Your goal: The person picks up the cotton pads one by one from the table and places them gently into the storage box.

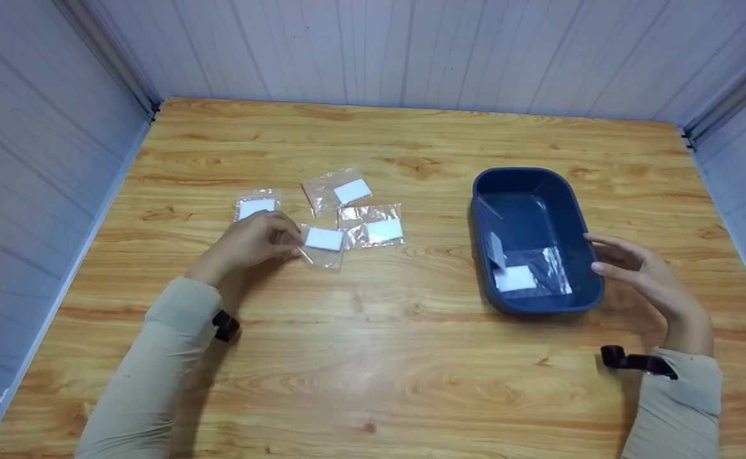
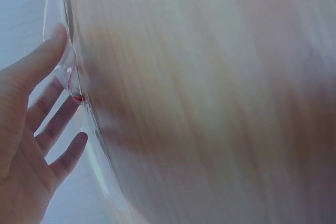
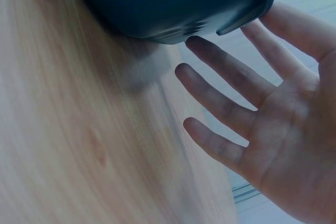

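My left hand (image 1: 255, 242) pinches the left edge of a small clear zip bag (image 1: 323, 240) holding a white rectangular piece. In the left wrist view, the thumb lies over the clear plastic (image 2: 64, 66), with the other fingers spread behind it. A similar bag (image 1: 256, 205) lies just beyond that hand, partly covered by it. On the right, my right hand (image 1: 647, 280) touches the right rim of a dark blue plastic bin (image 1: 529, 213) with thumb and forefinger. In the right wrist view its other fingers extend loosely beneath the bin's side.
Two more zip bags with white pieces, an upper one (image 1: 351, 190) and a lower one (image 1: 384, 230), lie right of the left hand. Inside the bin, one bag (image 1: 516, 278) lies flat and another (image 1: 496, 250) leans on the left wall. Pale panels (image 1: 373, 51) enclose the wooden table (image 1: 360, 382).
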Action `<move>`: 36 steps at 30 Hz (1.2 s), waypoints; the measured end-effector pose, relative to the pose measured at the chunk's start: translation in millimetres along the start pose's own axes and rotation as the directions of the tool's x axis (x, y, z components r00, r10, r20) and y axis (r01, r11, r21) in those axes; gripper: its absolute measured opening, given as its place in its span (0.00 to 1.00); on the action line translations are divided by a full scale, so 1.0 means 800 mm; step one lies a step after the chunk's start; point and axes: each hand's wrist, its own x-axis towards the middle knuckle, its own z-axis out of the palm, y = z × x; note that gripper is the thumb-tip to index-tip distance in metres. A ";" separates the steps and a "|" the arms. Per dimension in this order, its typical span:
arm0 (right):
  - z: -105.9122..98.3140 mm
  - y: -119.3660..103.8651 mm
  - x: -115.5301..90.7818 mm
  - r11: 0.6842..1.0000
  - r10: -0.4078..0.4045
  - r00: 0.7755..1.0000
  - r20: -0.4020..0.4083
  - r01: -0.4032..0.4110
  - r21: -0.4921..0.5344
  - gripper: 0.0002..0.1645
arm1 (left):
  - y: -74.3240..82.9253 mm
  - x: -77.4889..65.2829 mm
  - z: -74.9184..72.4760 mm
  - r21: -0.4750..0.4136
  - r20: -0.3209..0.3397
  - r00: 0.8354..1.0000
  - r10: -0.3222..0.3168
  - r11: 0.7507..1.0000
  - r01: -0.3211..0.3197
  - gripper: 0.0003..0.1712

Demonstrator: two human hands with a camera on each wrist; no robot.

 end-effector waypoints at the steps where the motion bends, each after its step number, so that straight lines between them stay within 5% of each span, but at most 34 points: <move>1: 0.000 0.000 0.000 1.000 0.003 1.000 0.000 -0.003 -0.001 0.30 | 0.000 0.000 0.000 -0.003 -0.001 1.000 -0.004 1.000 0.004 0.09; 10: -0.001 0.000 0.000 1.000 -0.003 1.000 0.004 0.003 0.010 0.30 | 0.007 -0.002 -0.004 -0.021 -0.025 0.997 -0.074 0.997 0.073 0.07; 36: 0.000 0.000 0.000 1.000 -0.018 1.000 -0.008 0.018 -0.008 0.30 | 0.041 -0.011 -0.013 0.027 -0.149 0.989 -0.005 1.000 0.010 0.06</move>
